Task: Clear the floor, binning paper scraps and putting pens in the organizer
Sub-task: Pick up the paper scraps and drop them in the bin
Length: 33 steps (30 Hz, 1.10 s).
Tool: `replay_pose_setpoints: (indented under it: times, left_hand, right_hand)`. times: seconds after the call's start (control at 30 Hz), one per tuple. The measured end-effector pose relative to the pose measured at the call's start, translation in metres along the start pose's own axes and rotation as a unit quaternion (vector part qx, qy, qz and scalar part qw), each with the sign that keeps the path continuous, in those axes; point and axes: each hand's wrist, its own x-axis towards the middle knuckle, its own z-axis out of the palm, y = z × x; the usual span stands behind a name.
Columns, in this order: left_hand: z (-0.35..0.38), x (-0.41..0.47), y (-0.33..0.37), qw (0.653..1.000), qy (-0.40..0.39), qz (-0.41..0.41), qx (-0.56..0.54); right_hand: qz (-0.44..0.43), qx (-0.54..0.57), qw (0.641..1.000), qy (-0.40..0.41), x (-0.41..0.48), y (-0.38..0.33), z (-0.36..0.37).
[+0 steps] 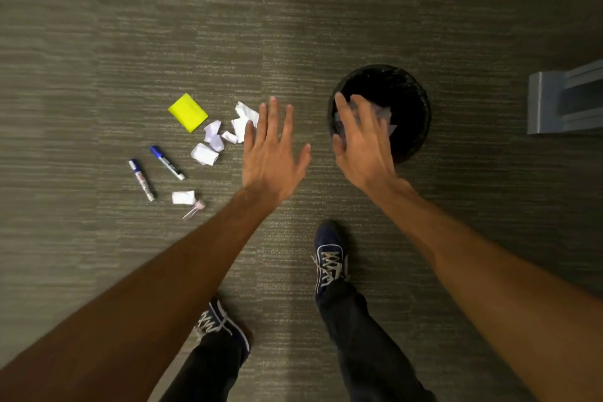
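Note:
Several crumpled white paper scraps (212, 140) lie on the carpet left of centre, with one more scrap (183, 197) nearer me. Two blue-capped markers (167, 162) (141, 179) lie to their left, and a small pinkish pen (194, 208) rests beside the near scrap. My left hand (274, 153) hovers flat with fingers spread, just right of the scraps and holding nothing. Over the black round bin (414, 114), my right hand (362, 140) is open with fingers apart. White paper (385, 114) lies inside the bin under that hand.
A yellow sticky-note pad (188, 112) lies on the carpet behind the scraps. A grey metal furniture base (554, 101) stands at the right edge. My two shoes (329, 258) (218, 323) are planted on the carpet below the hands.

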Motion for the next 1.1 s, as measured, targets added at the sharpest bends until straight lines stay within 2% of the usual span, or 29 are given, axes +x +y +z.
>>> replay_pose_setpoints:
  times: [0.13,0.27,0.43,0.57,0.73,0.9,1.0,1.1]
  left_hand:
    - [0.003,-0.047,-0.049,0.999,0.0,-0.034,0.012]
    - [0.018,-0.092,-0.1,0.997,-0.001,-0.077,-0.009]
    - [0.057,-0.134,-0.164,0.987,-0.045,-0.146,-0.043]
    - [0.099,-0.151,-0.21,0.97,-0.08,-0.205,-0.106]
    - [0.161,-0.147,-0.269,0.946,-0.074,-0.26,-0.18]
    - [0.21,-0.125,-0.316,0.923,-0.031,-0.32,-0.213]
    - [0.228,-0.105,-0.334,0.938,-0.01,-0.298,-0.175]
    - [0.236,-0.089,-0.341,0.959,-0.039,-0.255,-0.12]
  right_hand:
    - [-0.051,0.002,0.998,-0.041,-0.014,-0.051,0.016]
    - [-0.072,0.004,0.991,-0.116,-0.03,-0.094,0.054]
    - [-0.05,0.027,0.975,-0.214,-0.053,-0.125,0.125]
    - [-0.023,0.043,0.964,-0.26,-0.065,-0.134,0.188]
    - [0.003,0.026,0.962,-0.271,-0.067,-0.136,0.271]
    - [0.0,-0.018,0.972,-0.233,-0.066,-0.131,0.335]
    - [-0.01,-0.03,0.974,-0.223,-0.065,-0.131,0.356]
    - [-0.029,-0.066,0.976,-0.204,-0.061,-0.134,0.367]
